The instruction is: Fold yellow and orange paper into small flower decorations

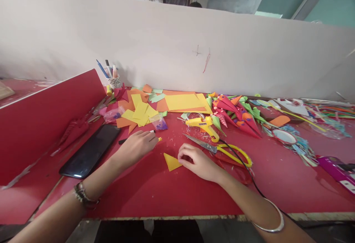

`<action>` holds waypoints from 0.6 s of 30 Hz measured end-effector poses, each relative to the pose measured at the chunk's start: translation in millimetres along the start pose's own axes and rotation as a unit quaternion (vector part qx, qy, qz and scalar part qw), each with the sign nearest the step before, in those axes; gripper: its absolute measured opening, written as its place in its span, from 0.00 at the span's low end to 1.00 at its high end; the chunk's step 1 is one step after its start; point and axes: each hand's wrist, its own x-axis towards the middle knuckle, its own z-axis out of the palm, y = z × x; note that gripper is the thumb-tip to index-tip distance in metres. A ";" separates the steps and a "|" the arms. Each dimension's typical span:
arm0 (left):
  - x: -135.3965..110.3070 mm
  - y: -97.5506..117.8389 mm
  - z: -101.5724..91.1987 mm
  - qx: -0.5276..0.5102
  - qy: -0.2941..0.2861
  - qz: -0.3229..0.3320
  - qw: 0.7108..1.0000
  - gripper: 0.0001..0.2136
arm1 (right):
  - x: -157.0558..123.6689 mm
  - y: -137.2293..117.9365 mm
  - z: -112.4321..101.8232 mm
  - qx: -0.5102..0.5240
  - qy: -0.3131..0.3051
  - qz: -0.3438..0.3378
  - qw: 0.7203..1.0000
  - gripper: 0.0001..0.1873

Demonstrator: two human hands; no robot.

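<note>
My left hand [138, 145] rests on the red table [155, 191] with its fingers curled over a black pen [123, 141] that sticks out to the left. My right hand [198, 162] pinches the right corner of a small yellow paper triangle [171, 161] lying flat on the table. Just behind my right hand lie yellow-handled scissors [222, 148], and behind those a yellow glue gun [203, 125] whose black cord runs under my right forearm.
A black phone [90, 150] lies at the left beside a red divider [41, 117]. Loose yellow and orange paper sheets [166, 104], a pen cup [114, 81], several coloured paper cones [235, 115] and craft scraps cover the back. A grey partition wall stands behind.
</note>
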 end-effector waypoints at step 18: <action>-0.7 -7.1 -19.2 -0.141 -0.056 -0.178 0.972 0.13 | -1.6 -1.4 6.8 -0.016 0.025 0.022 0.999 0.02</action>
